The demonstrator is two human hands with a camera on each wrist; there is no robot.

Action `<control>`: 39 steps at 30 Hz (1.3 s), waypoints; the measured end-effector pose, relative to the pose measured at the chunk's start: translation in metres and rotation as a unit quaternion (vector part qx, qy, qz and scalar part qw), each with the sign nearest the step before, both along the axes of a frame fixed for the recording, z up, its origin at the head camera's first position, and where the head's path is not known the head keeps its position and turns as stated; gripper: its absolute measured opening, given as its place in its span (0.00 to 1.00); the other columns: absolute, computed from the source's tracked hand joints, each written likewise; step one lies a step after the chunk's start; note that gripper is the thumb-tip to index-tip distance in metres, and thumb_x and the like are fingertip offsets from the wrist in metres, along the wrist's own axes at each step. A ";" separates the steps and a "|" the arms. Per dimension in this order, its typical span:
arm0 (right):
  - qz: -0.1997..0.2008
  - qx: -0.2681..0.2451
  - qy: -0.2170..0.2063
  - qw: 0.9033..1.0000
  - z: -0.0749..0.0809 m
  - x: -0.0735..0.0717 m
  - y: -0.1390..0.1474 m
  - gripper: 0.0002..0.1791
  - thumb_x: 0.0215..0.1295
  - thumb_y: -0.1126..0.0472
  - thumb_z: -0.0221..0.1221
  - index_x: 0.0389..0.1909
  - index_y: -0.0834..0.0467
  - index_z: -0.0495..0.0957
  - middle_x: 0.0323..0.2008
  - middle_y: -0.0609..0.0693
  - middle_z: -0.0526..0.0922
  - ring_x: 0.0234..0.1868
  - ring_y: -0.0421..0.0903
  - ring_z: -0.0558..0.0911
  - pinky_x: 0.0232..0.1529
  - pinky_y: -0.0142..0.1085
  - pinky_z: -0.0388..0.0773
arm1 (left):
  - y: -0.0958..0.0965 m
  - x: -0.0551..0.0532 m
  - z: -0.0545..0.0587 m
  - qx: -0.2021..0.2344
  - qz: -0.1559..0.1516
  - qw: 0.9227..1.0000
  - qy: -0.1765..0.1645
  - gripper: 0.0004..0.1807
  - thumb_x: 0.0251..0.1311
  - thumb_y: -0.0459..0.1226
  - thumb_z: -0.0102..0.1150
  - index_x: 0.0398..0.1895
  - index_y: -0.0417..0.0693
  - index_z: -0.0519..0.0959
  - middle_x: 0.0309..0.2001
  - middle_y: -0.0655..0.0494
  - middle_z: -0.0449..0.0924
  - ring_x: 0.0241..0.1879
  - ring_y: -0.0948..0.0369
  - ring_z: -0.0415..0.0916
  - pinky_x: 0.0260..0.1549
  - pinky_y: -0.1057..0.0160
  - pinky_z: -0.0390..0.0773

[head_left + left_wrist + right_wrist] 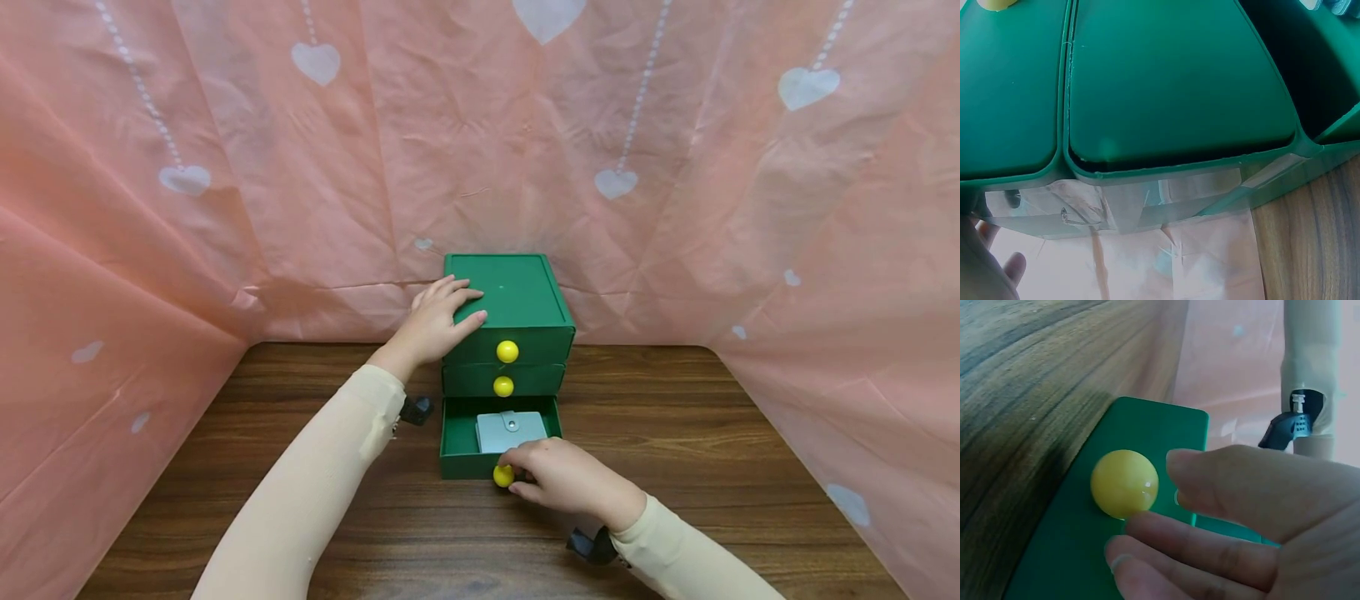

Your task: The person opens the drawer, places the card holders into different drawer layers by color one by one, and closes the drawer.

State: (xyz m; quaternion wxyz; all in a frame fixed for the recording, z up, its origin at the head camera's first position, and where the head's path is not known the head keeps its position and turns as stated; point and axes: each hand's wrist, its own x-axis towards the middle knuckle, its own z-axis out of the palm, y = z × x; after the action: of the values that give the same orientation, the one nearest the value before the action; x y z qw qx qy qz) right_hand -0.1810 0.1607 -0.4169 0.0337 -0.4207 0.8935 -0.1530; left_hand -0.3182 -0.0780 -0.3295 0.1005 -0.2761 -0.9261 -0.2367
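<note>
A green three-drawer box (517, 292) stands on the table, its lowest drawer (459, 467) pulled out and the upper two pushed in. Inside that drawer lies a pale blue wallet-like case (491, 435) with a snap strap. My left hand (437, 323) rests, fingers spread, on the top left edge of the box. At the lowest drawer's yellow round knob (1124, 484) is my right hand (562, 477), its fingers loosely bent beside the knob. The right wrist view shows a gap between thumb and knob, with one fingertip right at the knob's edge.
Two more yellow knobs, an upper one (507, 352) and a middle one (503, 387), stick out from the drawer fronts. The brown wood-grain table (645, 425) extends around the box. A pink curtain (480, 167) with white hearts hangs behind and at both sides.
</note>
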 end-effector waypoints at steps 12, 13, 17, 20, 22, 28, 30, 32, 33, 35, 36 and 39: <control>-0.015 0.007 0.015 1.000 -0.006 0.002 -0.002 0.09 0.66 0.58 0.66 0.44 0.54 0.83 0.36 0.42 0.85 0.34 0.34 0.80 0.38 0.32 0.79 | 0.000 -0.002 -0.002 0.002 -0.003 1.000 0.003 0.31 0.73 0.60 0.43 0.72 0.57 0.69 0.76 0.53 0.57 0.78 0.54 0.41 0.72 0.41 0.43; -0.018 0.009 0.019 1.000 -0.007 0.003 -0.002 0.08 0.66 0.58 0.67 0.44 0.54 0.83 0.35 0.42 0.85 0.33 0.34 0.80 0.37 0.32 0.80 | 0.000 -0.002 -0.002 0.002 -0.003 1.000 0.003 0.31 0.73 0.60 0.43 0.72 0.58 0.69 0.76 0.53 0.57 0.78 0.54 0.41 0.72 0.41 0.43; -0.032 0.014 0.033 0.999 -0.010 0.004 -0.004 0.07 0.65 0.57 0.67 0.41 0.53 0.81 0.32 0.41 0.84 0.30 0.33 0.78 0.34 0.32 0.79 | 0.000 -0.003 -0.002 0.001 -0.003 1.000 0.004 0.31 0.73 0.60 0.42 0.72 0.58 0.69 0.77 0.53 0.56 0.78 0.54 0.41 0.72 0.41 0.43; -0.040 0.015 0.048 0.998 -0.012 0.004 -0.006 0.07 0.64 0.57 0.68 0.39 0.52 0.80 0.29 0.40 0.83 0.27 0.33 0.76 0.31 0.32 0.77 | 0.000 -0.003 -0.002 0.002 -0.003 1.000 0.005 0.31 0.73 0.61 0.42 0.72 0.58 0.69 0.77 0.53 0.56 0.78 0.54 0.41 0.72 0.41 0.43; -0.043 0.016 0.064 0.997 -0.014 0.004 -0.007 0.07 0.64 0.57 0.68 0.38 0.51 0.79 0.28 0.40 0.82 0.26 0.34 0.76 0.29 0.32 0.76 | 0.000 -0.003 -0.003 0.002 -0.003 1.000 0.005 0.31 0.73 0.61 0.42 0.72 0.58 0.69 0.77 0.53 0.56 0.78 0.54 0.40 0.72 0.41 0.43; -0.048 0.006 0.094 0.994 -0.016 0.004 -0.009 0.07 0.63 0.57 0.69 0.36 0.51 0.79 0.26 0.41 0.82 0.24 0.34 0.75 0.26 0.32 0.75 | -0.001 -0.003 -0.004 0.001 -0.002 1.000 0.005 0.32 0.73 0.61 0.42 0.72 0.58 0.69 0.77 0.54 0.56 0.78 0.54 0.40 0.72 0.42 0.43; -0.050 0.003 0.095 0.994 -0.017 0.004 -0.009 0.07 0.63 0.57 0.69 0.35 0.51 0.79 0.26 0.41 0.82 0.24 0.34 0.75 0.26 0.32 0.75 | -0.001 -0.003 -0.003 0.002 -0.002 1.000 0.005 0.32 0.73 0.61 0.42 0.72 0.58 0.69 0.77 0.54 0.56 0.78 0.54 0.41 0.72 0.42 0.43; -0.053 0.001 0.096 0.994 -0.016 0.003 -0.009 0.07 0.63 0.57 0.69 0.35 0.51 0.80 0.27 0.41 0.83 0.24 0.34 0.75 0.26 0.32 0.75 | -0.001 -0.002 -0.003 0.002 -0.002 1.000 0.005 0.31 0.73 0.61 0.42 0.72 0.58 0.69 0.77 0.54 0.56 0.78 0.54 0.41 0.72 0.42 0.43; -0.054 0.000 0.095 0.994 -0.016 0.003 -0.009 0.07 0.63 0.57 0.69 0.35 0.51 0.80 0.27 0.41 0.83 0.24 0.34 0.75 0.26 0.32 0.75 | -0.001 -0.002 -0.003 0.002 -0.002 1.000 0.005 0.31 0.73 0.61 0.42 0.72 0.58 0.69 0.77 0.54 0.56 0.78 0.54 0.41 0.72 0.42 0.43; -0.055 0.000 0.094 0.994 -0.016 0.003 -0.009 0.07 0.63 0.57 0.69 0.35 0.51 0.80 0.27 0.41 0.83 0.24 0.34 0.74 0.25 0.31 0.74 | -0.001 -0.002 -0.003 0.001 -0.002 1.000 0.005 0.31 0.73 0.61 0.42 0.72 0.58 0.69 0.77 0.53 0.56 0.78 0.54 0.41 0.72 0.42 0.43; -0.055 0.000 0.094 0.994 -0.016 0.003 -0.009 0.06 0.62 0.57 0.69 0.35 0.51 0.80 0.27 0.41 0.83 0.23 0.34 0.74 0.25 0.31 0.74 | -0.001 -0.002 -0.002 0.000 -0.002 1.000 0.005 0.31 0.73 0.61 0.42 0.72 0.58 0.69 0.77 0.53 0.56 0.78 0.54 0.41 0.72 0.42 0.43; -0.054 -0.001 0.093 0.994 -0.015 0.003 -0.009 0.07 0.62 0.56 0.69 0.35 0.51 0.81 0.25 0.40 0.81 0.23 0.33 0.72 0.24 0.30 0.72 | 0.000 -0.001 -0.002 -0.001 -0.002 1.000 0.005 0.32 0.73 0.61 0.42 0.73 0.58 0.69 0.77 0.53 0.56 0.78 0.54 0.40 0.72 0.42 0.42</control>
State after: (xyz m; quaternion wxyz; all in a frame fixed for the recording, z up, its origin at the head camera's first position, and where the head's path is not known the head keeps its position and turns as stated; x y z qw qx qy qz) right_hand -0.1784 0.1518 -0.4322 -0.0583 -0.3840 0.9142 -0.1157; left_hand -0.3192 -0.0783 -0.3311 0.1041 -0.2788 -0.9254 -0.2347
